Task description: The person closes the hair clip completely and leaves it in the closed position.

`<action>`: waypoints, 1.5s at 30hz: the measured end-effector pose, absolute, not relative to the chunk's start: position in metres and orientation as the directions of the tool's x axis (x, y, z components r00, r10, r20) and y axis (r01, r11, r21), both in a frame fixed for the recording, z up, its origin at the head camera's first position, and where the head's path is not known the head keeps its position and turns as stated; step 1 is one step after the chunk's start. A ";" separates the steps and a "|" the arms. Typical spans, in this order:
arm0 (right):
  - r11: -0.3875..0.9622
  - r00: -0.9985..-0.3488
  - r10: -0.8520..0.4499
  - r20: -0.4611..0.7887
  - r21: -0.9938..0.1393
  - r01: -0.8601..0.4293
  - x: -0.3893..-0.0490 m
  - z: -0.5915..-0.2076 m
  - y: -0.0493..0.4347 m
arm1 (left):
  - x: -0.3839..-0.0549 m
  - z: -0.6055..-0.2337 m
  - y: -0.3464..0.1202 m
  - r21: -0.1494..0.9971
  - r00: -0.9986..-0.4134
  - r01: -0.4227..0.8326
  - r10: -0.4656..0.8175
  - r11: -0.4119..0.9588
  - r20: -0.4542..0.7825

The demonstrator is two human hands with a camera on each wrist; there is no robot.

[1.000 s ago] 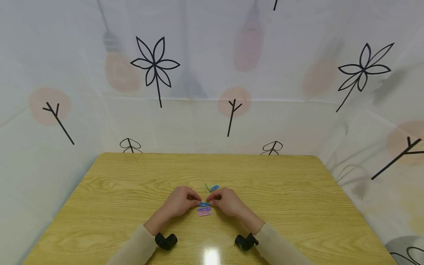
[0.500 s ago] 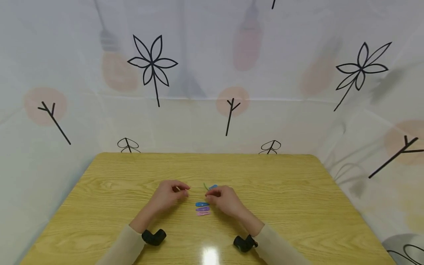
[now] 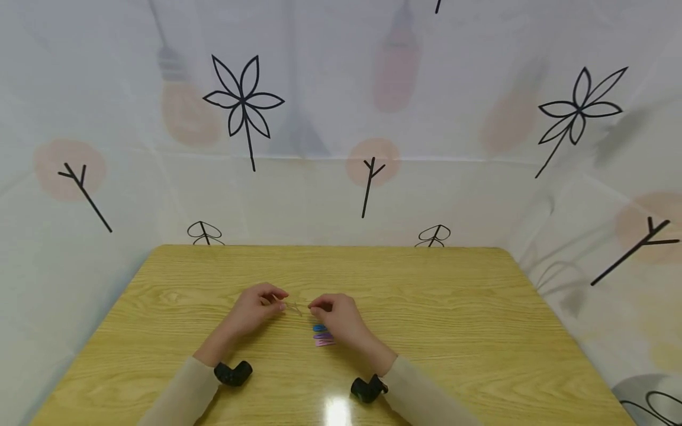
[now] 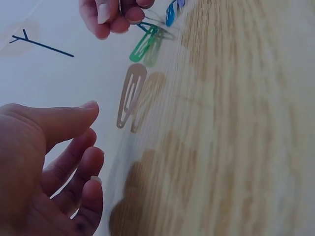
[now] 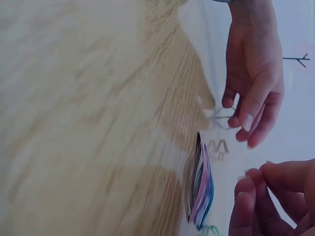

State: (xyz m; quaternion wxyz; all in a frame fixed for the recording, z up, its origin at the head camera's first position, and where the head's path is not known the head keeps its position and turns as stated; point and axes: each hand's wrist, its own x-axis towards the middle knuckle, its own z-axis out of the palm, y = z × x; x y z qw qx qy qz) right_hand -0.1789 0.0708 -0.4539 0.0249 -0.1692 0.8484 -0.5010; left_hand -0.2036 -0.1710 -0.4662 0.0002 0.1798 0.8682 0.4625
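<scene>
In the head view my left hand (image 3: 256,309) is left of a tan snap hair clip (image 3: 295,308) on the table. The left wrist view shows that tan clip (image 4: 131,96) just beyond my parted thumb and fingers. My right hand (image 3: 340,318) hovers to the clip's right, its thumb and forefinger tips close together with nothing seen between them. Below its fingers lie a green hair clip (image 4: 143,44) and a blue one partly hidden. Nearer me, blue (image 3: 319,328), purple (image 3: 322,335) and pink (image 3: 324,342) clips form a row, partly covered by the right hand.
The wooden table (image 3: 453,307) reaches back to a white patterned cloth (image 3: 319,201) hung behind and at both sides. A black wrist device (image 3: 232,374) sits at the left sleeve, another black device (image 3: 369,389) at the right. A glare spot (image 3: 338,411) shines in front.
Both hands have moved from the row of clips: the left went left and back, the right went left. The tan clip now shows between them; the far blue and green clips are covered.
</scene>
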 end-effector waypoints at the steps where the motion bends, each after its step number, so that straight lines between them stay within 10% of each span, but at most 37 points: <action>1: 0.455 -0.943 -0.307 0.128 -0.851 -0.264 -0.179 -0.454 0.068 | -0.205 -0.467 -0.171 0.806 -0.936 0.306 0.314 0.507 0.158; 45: 0.596 -0.959 -0.225 0.174 -0.754 -0.276 -0.188 -0.456 0.036 | -0.206 -0.471 -0.161 0.739 -0.959 0.258 0.261 0.622 0.115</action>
